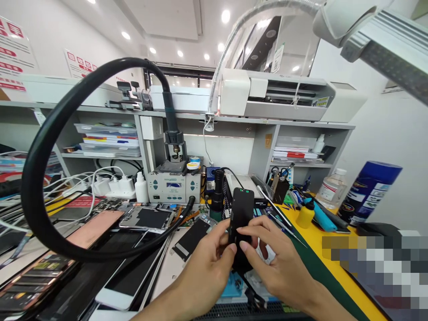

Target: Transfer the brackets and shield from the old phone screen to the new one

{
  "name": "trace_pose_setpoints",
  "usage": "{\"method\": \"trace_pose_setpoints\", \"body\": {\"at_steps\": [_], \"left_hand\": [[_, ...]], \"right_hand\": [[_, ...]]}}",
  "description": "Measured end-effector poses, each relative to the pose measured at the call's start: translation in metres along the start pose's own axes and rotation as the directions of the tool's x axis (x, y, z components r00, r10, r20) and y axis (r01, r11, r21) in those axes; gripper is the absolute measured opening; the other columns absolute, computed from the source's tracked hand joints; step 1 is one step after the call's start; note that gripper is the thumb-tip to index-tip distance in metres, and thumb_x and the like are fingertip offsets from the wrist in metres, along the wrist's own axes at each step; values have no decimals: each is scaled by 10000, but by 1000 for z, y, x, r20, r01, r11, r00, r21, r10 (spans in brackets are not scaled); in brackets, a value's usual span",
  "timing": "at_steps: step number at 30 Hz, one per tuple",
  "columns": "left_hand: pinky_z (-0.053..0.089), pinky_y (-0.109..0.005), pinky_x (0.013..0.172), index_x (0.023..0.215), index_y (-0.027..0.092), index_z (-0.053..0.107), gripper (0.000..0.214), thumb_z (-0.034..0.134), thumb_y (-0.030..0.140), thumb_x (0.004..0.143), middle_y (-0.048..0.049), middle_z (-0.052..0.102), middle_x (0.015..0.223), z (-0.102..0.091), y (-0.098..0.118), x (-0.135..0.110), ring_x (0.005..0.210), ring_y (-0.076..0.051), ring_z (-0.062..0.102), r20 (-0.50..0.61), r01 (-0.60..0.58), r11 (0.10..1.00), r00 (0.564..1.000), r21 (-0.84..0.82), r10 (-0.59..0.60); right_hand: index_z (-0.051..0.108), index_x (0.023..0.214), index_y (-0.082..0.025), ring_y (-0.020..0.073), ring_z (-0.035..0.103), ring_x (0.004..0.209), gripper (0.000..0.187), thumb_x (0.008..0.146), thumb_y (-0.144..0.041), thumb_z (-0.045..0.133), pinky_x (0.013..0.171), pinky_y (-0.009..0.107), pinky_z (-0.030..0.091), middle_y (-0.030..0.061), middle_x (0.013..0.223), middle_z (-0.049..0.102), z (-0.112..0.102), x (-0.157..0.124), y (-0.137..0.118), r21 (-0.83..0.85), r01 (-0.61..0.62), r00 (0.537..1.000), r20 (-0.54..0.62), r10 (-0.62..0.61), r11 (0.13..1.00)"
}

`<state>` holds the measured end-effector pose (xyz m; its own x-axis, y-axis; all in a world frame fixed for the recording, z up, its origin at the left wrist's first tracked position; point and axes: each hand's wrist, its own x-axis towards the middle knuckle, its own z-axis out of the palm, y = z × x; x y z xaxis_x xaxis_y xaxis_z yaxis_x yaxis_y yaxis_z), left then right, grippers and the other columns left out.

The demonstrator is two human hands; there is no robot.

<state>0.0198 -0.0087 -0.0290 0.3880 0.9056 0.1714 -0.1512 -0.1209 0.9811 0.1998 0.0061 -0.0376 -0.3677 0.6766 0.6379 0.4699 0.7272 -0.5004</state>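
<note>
A black phone [242, 207] stands tilted up in front of me, its dark face towards me and small green marks at its top edge. My left hand [214, 258] grips its left side, thumb on the front and fingers along the edge. My right hand [276, 256] is closed at the right side, with index finger and thumb on the front face and the other fingers bent by the edge. Whether anything small sits between those two fingertips, I cannot tell. Beneath the hands are a light blue item [232, 285] and a black cable end [256, 298].
Phones and parts, including a white phone [115, 294], crowd the left. A thick black hose [30, 178] loops from the soldering station [174, 187]. A black flashlight-like cylinder [218, 191] stands behind the phone. On the right are a yellow bottle [305, 214] and a blue spray can [371, 191].
</note>
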Motion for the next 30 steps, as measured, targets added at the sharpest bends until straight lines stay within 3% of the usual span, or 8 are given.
{"method": "trace_pose_setpoints", "body": {"at_steps": [7,15,18,20,23,26,28,30], "left_hand": [[462,-310,912,1374,271,545,454,547,208,925,-63,691,1153,5,6,-1,961,-206,637,17,-91,996,996,-3,91],[518,-339,791,1370,273,564,503,624,286,871,-61,737,933,4,6,-9,717,-223,661,-19,-42,997,999,69,44],[508,-343,837,1370,255,564,488,606,296,886,-51,728,878,4,5,-9,801,-242,666,-19,-44,997,999,71,45],[491,-340,893,1376,256,554,474,586,272,903,-55,724,960,4,4,-7,915,-240,658,7,-37,999,999,-19,37],[501,-353,899,1411,274,497,493,561,232,924,-66,705,1091,2,2,-2,1013,-229,651,92,50,969,995,-243,-28],[536,-388,844,1420,249,479,522,578,191,911,-96,713,1077,-1,1,2,958,-235,688,166,117,909,985,-401,-54],[545,-401,829,1397,233,507,504,567,145,905,-101,724,1037,-3,1,3,914,-228,705,178,119,880,983,-459,-40],[547,-404,830,1375,235,530,481,530,108,911,-96,731,1015,-5,3,4,905,-218,709,179,127,864,983,-487,-43]], "right_hand": [[621,1115,-245,157,586,706,209,928,-178,556,614,296,515,61,996,557,0,0,-1,80,-29,1000,-1,29,996],[654,1025,-258,163,593,768,105,928,-252,614,680,283,513,43,989,589,2,1,-2,190,-115,993,-13,120,975],[675,984,-256,162,585,767,80,931,-259,615,703,285,500,34,957,596,4,2,-5,229,-150,988,-12,157,962],[687,987,-256,167,583,774,105,942,-246,593,688,286,489,37,944,596,4,1,-6,241,-133,989,-27,143,961],[689,989,-262,173,563,769,108,936,-238,597,643,278,465,35,904,580,1,1,-5,214,-57,969,-224,106,975],[652,1090,-263,182,557,778,194,902,-310,657,620,271,464,38,904,583,-6,1,-2,226,-134,879,-423,222,965],[614,1165,-252,170,556,728,324,882,-397,678,571,263,456,48,943,612,-11,3,1,335,-257,855,-358,375,906],[626,1115,-223,137,517,608,350,870,-469,678,512,252,423,27,839,622,-14,6,4,448,-376,858,-162,487,811]]}}
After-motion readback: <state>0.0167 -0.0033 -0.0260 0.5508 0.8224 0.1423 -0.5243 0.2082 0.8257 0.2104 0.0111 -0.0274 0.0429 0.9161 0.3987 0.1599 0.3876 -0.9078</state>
